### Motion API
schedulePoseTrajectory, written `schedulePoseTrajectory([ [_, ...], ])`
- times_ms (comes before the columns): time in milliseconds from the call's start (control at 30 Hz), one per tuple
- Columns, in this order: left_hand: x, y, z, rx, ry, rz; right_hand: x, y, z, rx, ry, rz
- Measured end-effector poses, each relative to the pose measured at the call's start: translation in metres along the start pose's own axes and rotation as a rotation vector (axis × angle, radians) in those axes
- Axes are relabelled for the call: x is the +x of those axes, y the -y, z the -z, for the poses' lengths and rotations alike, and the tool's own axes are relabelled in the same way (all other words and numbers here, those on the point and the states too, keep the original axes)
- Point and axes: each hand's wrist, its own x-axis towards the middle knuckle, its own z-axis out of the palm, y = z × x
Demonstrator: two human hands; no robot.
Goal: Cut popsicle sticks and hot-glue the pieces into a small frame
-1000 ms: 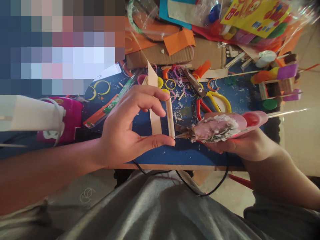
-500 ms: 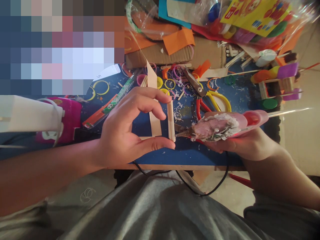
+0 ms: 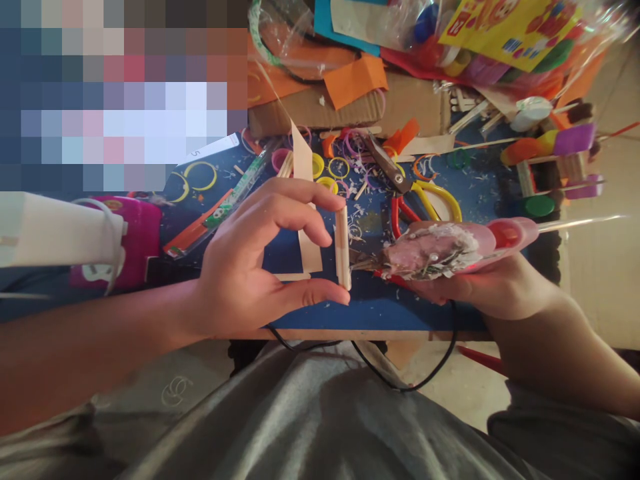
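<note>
My left hand pinches a short stack of wooden craft sticks by its two ends, index finger at the top and thumb at the bottom. My right hand is wrapped round a pink hot glue gun, its front crusted with dried glue and grey residue. The gun's tip points left, close to the lower right side of the sticks; whether it touches them I cannot tell. A clear glue stick juts out of the gun's back. Its black cord hangs below the table edge.
Yellow-handled scissors and red-handled pliers lie behind the gun. Paper rings, glue shreds and a pale paper strip litter the blue table. A magenta box stands left, a small stick-built model right.
The left hand and the craft sticks have shifted slightly downward in view. The glue gun stays almost in place, its tip still beside the sticks.
</note>
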Motion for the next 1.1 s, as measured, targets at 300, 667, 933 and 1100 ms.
schedulePoseTrajectory([
  [300, 0.002, -0.003, 0.0, -0.018, 0.009, -0.015, 0.0, 0.002, -0.001, -0.003, -0.02, -0.021],
  [667, 0.001, -0.003, 0.0, -0.045, 0.025, -0.022, 0.002, 0.005, -0.004, -0.013, -0.108, -0.058],
  [933, 0.001, -0.008, -0.002, -0.066, 0.035, 0.016, -0.001, 0.006, -0.004, 0.035, -0.169, -0.166],
  [1100, 0.0, -0.007, -0.002, -0.097, 0.038, 0.051, 0.004, 0.01, -0.005, 0.086, -0.162, -0.163],
])
